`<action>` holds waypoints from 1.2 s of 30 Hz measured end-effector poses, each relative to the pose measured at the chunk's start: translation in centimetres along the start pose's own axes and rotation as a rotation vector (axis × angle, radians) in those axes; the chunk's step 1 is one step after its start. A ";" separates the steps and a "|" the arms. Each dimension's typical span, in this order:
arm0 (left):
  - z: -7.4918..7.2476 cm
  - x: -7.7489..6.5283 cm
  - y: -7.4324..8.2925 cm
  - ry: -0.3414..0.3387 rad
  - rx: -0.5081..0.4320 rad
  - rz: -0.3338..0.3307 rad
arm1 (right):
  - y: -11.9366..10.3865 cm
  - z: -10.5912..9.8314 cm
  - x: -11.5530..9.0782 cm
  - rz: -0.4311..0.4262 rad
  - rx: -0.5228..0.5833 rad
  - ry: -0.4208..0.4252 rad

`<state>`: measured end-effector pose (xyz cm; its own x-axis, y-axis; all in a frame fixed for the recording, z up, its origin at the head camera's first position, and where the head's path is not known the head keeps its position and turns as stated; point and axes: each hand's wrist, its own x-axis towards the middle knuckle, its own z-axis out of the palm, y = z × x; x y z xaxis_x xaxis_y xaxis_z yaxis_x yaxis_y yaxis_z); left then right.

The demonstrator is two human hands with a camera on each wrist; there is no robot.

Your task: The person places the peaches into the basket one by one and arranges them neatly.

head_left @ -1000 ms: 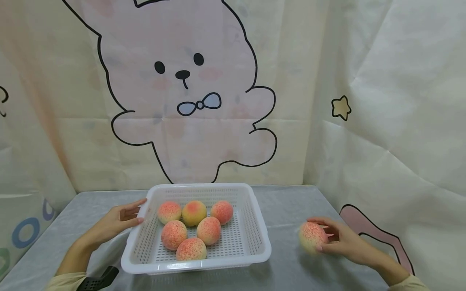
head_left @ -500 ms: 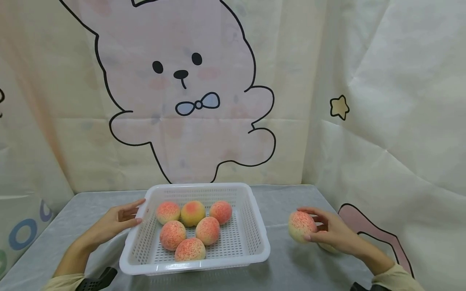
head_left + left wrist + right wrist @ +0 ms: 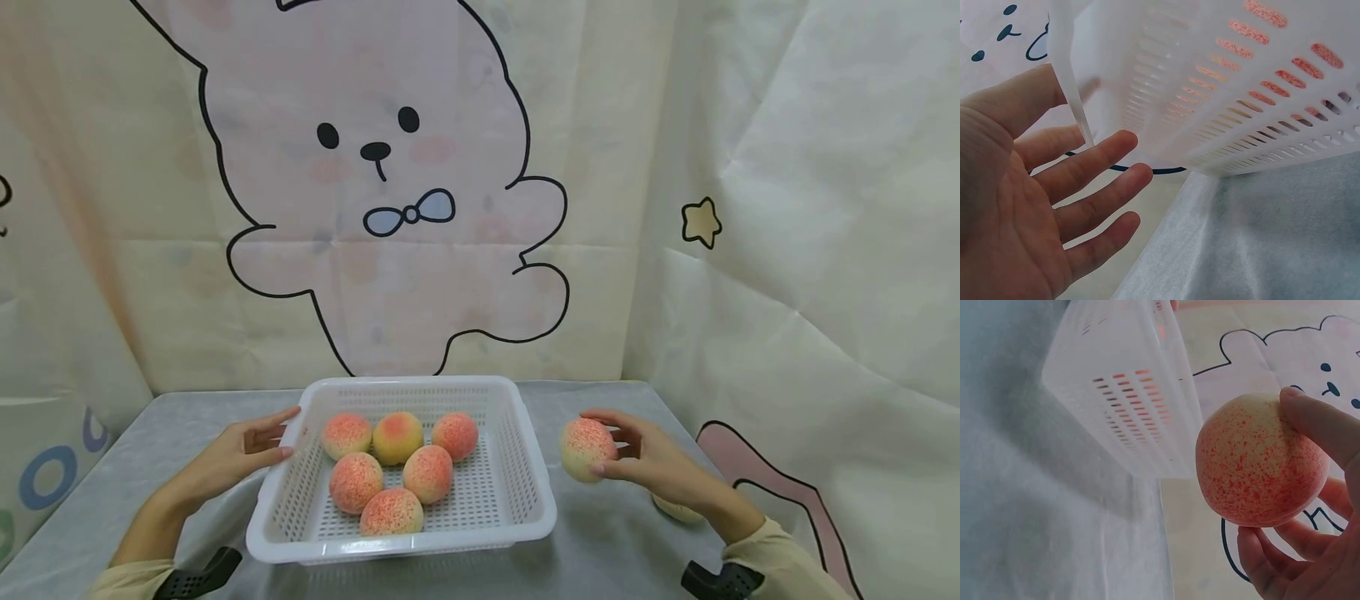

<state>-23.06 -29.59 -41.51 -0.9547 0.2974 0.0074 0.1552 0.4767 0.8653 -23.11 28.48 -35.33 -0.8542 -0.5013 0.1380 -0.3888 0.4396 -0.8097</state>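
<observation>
My right hand (image 3: 651, 457) holds a speckled pink and pale-yellow peach (image 3: 587, 450) above the table, to the right of a white plastic basket (image 3: 534, 467). In the right wrist view, the thumb and fingers grip the peach (image 3: 1260, 459) from opposite sides. Several peaches (image 3: 392, 512) sit in the basket, grouped toward its left and middle. My left hand (image 3: 243, 454) holds the basket's left rim. The left wrist view shows that hand (image 3: 1054, 181) at the translucent rim, some fingers spread below it.
Another peach (image 3: 677, 508) lies on the table, partly hidden under my right wrist. A grey cloth (image 3: 600, 550) covers the table. Cartoon-printed curtains (image 3: 592, 317) hang behind and at both sides.
My right hand has carried the peach leftward and slightly up, closer to the basket. A peach beneath the right wrist has come into view. The left hand stays at the rim.
</observation>
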 end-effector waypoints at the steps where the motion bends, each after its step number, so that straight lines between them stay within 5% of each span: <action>1: 0.0 0.0 0.0 0.002 0.002 -0.002 | -0.2 0.2 0.3 0.005 0.010 -0.003; 16: 0.0 -0.3 0.4 0.014 0.018 0.022 | -1.0 2.3 3.7 -0.132 0.033 -0.026; 36: 0.0 -0.1 0.1 0.010 0.015 0.026 | -1.9 5.1 7.1 -0.101 0.014 -0.086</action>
<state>-22.93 -29.63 -41.40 -0.9527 0.3020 0.0346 0.1835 0.4809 0.8574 -26.69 20.26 -35.68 -0.7781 -0.6045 0.1705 -0.4660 0.3737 -0.8020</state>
